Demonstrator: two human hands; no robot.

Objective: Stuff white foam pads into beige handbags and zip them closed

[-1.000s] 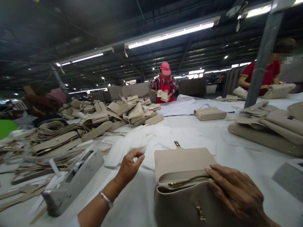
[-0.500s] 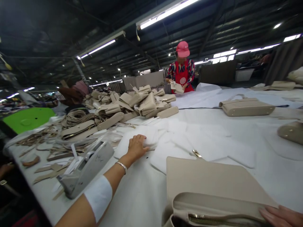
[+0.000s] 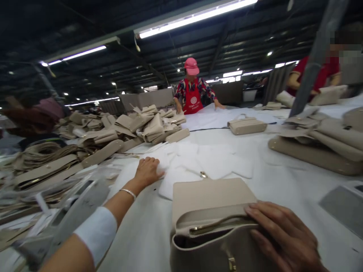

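A beige handbag stands in front of me with its flap folded back away from me. Its mouth gapes, showing a brass zipper along the inside. My right hand grips the bag's right upper edge, fingers at the rim and thumb lower on the front. On a pile of thin white padding sheets rests my left hand, thumb apart from its slightly bent fingers. The fingertips touch the sheets, and nothing shows lifted in them. A gold clasp lies just beyond the flap.
Beige bags are heaped at the back left, with coiled straps nearer. A grey tape dispenser stands left of my arm. More bags lie at right. A co-worker in a red apron stands across the table; another stands behind a post.
My view has turned right, bringing the right-hand bags and a second co-worker in. More of my right hand shows on the bag. The co-worker opposite no longer holds a bag.
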